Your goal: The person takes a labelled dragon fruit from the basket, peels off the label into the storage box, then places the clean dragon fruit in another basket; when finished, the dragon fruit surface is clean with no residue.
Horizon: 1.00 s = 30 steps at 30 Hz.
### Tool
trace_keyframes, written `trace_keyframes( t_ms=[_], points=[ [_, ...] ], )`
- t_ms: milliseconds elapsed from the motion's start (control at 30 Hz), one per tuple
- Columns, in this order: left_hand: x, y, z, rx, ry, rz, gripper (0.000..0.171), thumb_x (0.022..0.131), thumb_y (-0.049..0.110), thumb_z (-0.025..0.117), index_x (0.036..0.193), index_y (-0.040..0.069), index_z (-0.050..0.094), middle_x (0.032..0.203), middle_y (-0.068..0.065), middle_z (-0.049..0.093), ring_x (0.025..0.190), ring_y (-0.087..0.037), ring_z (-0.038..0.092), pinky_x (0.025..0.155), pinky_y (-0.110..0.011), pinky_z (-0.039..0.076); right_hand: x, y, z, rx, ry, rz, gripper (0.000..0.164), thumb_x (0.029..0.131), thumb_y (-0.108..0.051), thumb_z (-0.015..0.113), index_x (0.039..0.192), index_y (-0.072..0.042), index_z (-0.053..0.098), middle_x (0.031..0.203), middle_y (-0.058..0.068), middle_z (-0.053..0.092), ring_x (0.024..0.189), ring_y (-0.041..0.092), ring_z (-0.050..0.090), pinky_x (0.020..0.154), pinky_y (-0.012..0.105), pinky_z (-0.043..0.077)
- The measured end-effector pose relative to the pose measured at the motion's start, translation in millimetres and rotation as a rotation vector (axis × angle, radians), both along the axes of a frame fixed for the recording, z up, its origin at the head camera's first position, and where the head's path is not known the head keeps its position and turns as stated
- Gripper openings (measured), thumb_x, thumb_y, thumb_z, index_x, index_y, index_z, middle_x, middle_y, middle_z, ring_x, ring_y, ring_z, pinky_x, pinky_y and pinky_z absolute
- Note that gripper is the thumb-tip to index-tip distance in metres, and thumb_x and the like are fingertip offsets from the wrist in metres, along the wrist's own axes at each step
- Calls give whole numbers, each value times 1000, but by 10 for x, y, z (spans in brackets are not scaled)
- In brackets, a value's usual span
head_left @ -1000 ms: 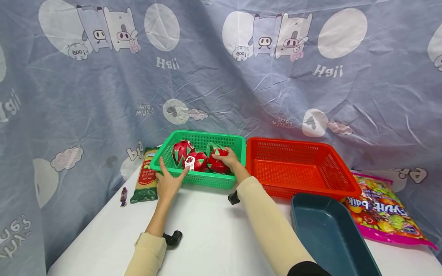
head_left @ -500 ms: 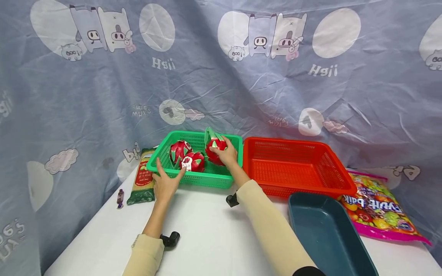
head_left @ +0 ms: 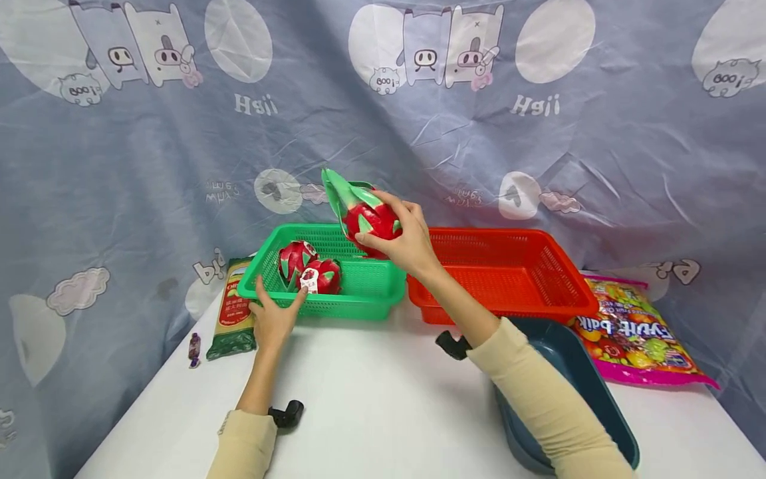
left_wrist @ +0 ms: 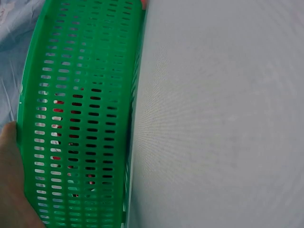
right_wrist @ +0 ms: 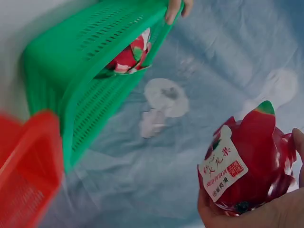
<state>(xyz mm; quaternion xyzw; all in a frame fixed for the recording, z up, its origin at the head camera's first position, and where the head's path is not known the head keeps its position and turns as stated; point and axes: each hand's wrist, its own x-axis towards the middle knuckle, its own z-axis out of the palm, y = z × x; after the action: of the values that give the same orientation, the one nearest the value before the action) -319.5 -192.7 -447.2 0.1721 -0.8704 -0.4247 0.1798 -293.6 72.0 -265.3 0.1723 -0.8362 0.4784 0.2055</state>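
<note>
My right hand (head_left: 414, 245) grips a red dragon fruit (head_left: 372, 223) with green leaf tips, raised above the right end of the green basket (head_left: 341, 307). In the right wrist view this dragon fruit (right_wrist: 251, 161) shows a white label, with fingers and thumb around it. Two more dragon fruits, one farther back (head_left: 293, 258) and one with a white label nearer the front (head_left: 326, 276), lie in the basket's left half. My left hand (head_left: 274, 324) holds the basket's front left corner, thumb at the front rim. The left wrist view shows the slotted basket wall (left_wrist: 88, 137) beside part of that hand.
A red basket (head_left: 503, 283) stands right of the green one, with a dark blue bin (head_left: 574, 372) before it. A colourful candy bag (head_left: 640, 332) lies far right. At left are a green and red pasta packet (head_left: 233, 319) and a small wrapped candy (head_left: 194, 349).
My right hand has lifted the dragon fruit up out of the green basket. The left hand stays at the basket's corner. The head view has shifted slightly right.
</note>
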Motion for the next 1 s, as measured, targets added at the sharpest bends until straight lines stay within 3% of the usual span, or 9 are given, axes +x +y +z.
trace_keyframes(
  t_ms=[133,267,367,500,700,1000],
  points=[
    [7,-40,3,16,8,12,113,62,83,51,146,35,-7,136,-33,18,99,-50,46,64,-55,41,535,263,12,96,73,82,68,71,-42,77,131,-42,46,124,5,40,112,19,39,73,34,51],
    [50,-60,-15,23,-4,23,113,62,84,50,146,35,-6,135,-32,19,93,-48,48,62,-54,41,1019,516,-211,167,90,133,70,70,-35,80,131,-39,47,125,3,39,112,19,39,70,30,52],
    [78,-72,-24,27,-10,35,112,62,83,51,147,34,-5,134,-32,21,89,-46,49,60,-53,41,1329,634,-461,190,18,120,71,68,-36,81,130,-40,47,128,1,38,113,22,40,70,29,52],
    [70,-91,-14,36,-3,46,112,62,83,51,146,35,-4,135,-30,19,91,-46,48,61,-53,41,1618,674,-799,163,-86,84,69,66,-41,81,127,-43,49,126,-3,39,112,21,40,70,27,52],
    [19,-77,15,44,10,23,114,60,85,50,146,34,-4,137,-31,18,101,-49,45,66,-58,41,1774,595,-1213,79,-299,73,66,65,-44,81,123,-46,51,123,-3,40,112,24,41,73,26,50],
    [8,15,4,37,0,13,113,60,85,50,147,34,-2,133,-31,21,96,-47,47,65,-57,41,1544,527,-1609,-1,-369,-3,68,64,-37,83,124,-41,53,120,3,45,107,26,46,74,30,48]
  ],
)
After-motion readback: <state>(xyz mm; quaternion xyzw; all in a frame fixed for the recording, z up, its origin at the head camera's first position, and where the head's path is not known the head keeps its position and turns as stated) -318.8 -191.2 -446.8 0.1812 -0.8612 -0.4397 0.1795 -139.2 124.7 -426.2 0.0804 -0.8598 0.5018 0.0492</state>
